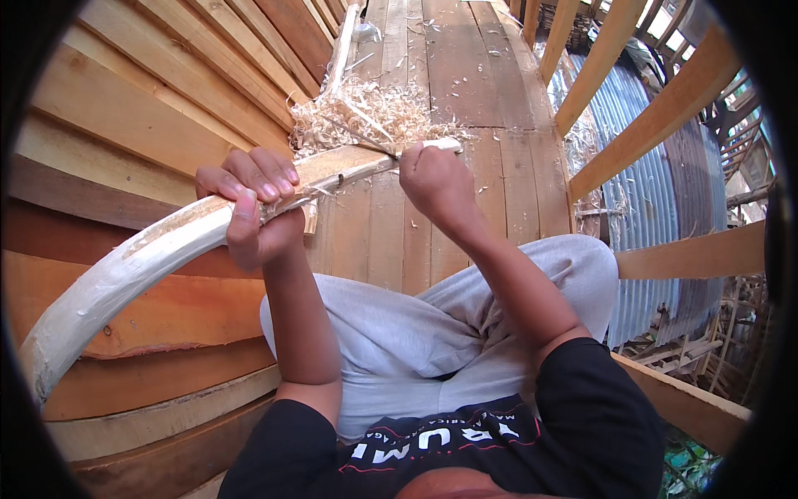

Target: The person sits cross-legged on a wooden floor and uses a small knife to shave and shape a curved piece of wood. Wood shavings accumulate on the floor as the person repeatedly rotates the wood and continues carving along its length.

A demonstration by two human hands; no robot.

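A long, curved, peeled wooden branch (158,241) runs from the lower left up to the middle of the head view. Its upper face is shaved flat and yellowish, and its side is whitish. My left hand (259,200) is closed round the branch, thumb on the near side and fingers over the top. Close to the branch's far right end, my right hand (436,185) makes a fist on a knife (370,141). The thin dark blade sticks out leftward across the branch; the handle is hidden in the fist.
Curly wood shavings (366,108) lie heaped on the plank floor (482,75) beyond the branch. A plank wall (158,108) rises at the left. Wooden railing posts (648,125) stand at the right, with corrugated metal sheets (640,183) outside. My crossed legs (399,324) are below my hands.
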